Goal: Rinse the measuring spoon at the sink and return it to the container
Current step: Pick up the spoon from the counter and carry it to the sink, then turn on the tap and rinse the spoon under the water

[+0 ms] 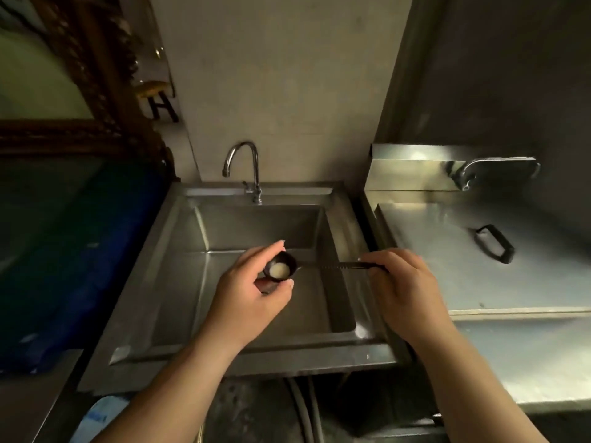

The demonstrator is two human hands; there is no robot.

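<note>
A black measuring spoon (332,266) with a long handle is held level over the steel sink (179,282). Its round bowl holds a pale residue. My right hand (403,282) grips the handle's end, above the sink's right rim. My left hand (252,282) cups the spoon's bowl, with fingers and thumb around its rim. The chrome tap (246,167) stands at the back of the sink; no water is seen running from it. No container for the spoon is in view.
A steel counter with a flat lid and black handle (495,247) lies to the right, with a second tap (473,174) behind it. A dark blue bin (80,251) stands left of the sink. Pipes run under the basin.
</note>
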